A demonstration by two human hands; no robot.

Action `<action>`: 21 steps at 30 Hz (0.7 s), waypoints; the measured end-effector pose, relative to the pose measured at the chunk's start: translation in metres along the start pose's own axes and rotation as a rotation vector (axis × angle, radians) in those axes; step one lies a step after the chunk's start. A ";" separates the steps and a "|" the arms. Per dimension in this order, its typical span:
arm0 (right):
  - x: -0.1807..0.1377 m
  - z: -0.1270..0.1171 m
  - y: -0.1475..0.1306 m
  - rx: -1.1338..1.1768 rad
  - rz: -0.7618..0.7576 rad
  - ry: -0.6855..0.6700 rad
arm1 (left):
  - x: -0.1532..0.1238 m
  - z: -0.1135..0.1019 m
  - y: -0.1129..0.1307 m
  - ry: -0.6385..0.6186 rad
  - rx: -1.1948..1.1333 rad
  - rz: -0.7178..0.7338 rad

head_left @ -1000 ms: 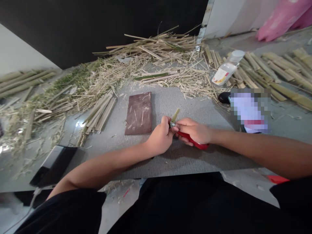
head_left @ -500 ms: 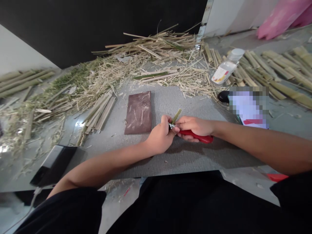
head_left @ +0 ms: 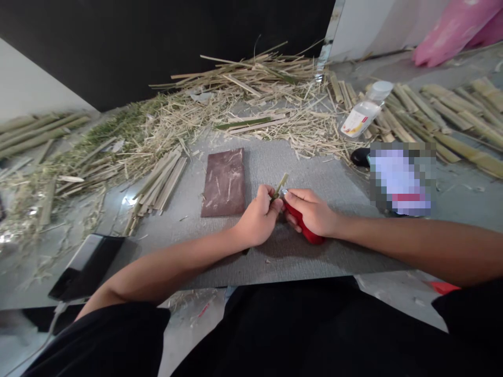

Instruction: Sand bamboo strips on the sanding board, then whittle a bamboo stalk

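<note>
My left hand (head_left: 259, 215) is closed around a thin greenish bamboo strip (head_left: 282, 181), whose upper end sticks up past the fingers. My right hand (head_left: 313, 210) grips a red-handled knife (head_left: 311, 233), the handle slanting down toward me. A bit of shiny metal shows at its top by the thumb; the rest of the blade is hidden. The hands are close together above the grey tabletop (head_left: 275, 262), the knife's metal end right beside the strip. Just left of them lies a flat brown pad (head_left: 223, 183) with pale scratches.
Split strips (head_left: 163, 183) lie bundled at left. Shavings (head_left: 173, 123) and slats (head_left: 251, 73) are heaped behind. To the right are a clear bottle (head_left: 363, 112), a phone with a blurred screen (head_left: 404, 180) and cut bamboo pieces (head_left: 440, 110). A black device (head_left: 86, 264) with a cable sits front left.
My right hand has turned, so the knife handle now points more steeply down toward me. Its metal end has moved slightly away from my left fingers. The left hand has barely moved.
</note>
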State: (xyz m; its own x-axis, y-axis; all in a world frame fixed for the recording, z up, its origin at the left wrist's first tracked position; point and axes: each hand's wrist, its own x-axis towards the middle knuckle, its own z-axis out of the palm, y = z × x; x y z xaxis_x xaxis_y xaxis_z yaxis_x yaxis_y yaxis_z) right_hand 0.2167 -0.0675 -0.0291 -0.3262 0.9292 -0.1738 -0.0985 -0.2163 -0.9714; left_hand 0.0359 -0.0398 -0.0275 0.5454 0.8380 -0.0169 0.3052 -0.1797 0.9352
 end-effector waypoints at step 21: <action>0.008 -0.014 0.001 0.101 -0.120 0.071 | 0.009 -0.006 0.008 -0.210 -0.672 -0.247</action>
State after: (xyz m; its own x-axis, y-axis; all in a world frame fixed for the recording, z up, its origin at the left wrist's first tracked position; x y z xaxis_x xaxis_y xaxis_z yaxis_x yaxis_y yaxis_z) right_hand 0.2271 -0.0559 -0.0339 -0.2393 0.9683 -0.0722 -0.2280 -0.1283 -0.9652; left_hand 0.0391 -0.0305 -0.0179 0.6809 0.6850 -0.2593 -0.0678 0.4115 0.9089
